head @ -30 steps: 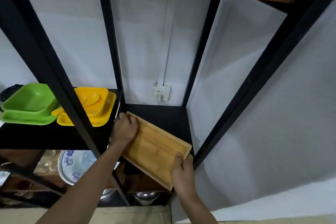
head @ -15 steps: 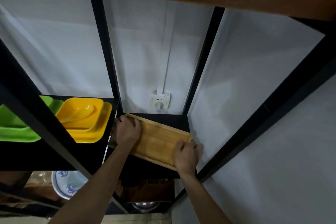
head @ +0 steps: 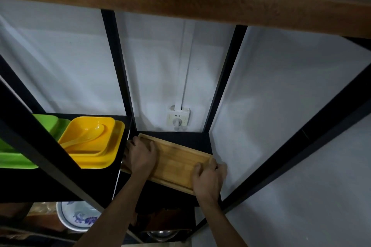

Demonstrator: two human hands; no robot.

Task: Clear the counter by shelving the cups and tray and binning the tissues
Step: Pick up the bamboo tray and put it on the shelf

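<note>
Hands [head: 174, 168] on tray [head: 176, 161], yellow dish [head: 90, 142] adj.

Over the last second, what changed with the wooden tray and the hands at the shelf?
The rectangular wooden tray was pushed further back onto the black shelf, its front end no longer overhanging as much. Both the left hand and the right hand kept their grip on its ends. The yellow square plastic dishes stayed put.

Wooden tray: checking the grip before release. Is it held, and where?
Yes. The left hand holds the wooden tray at its left end, the right hand at its right near corner.
</note>
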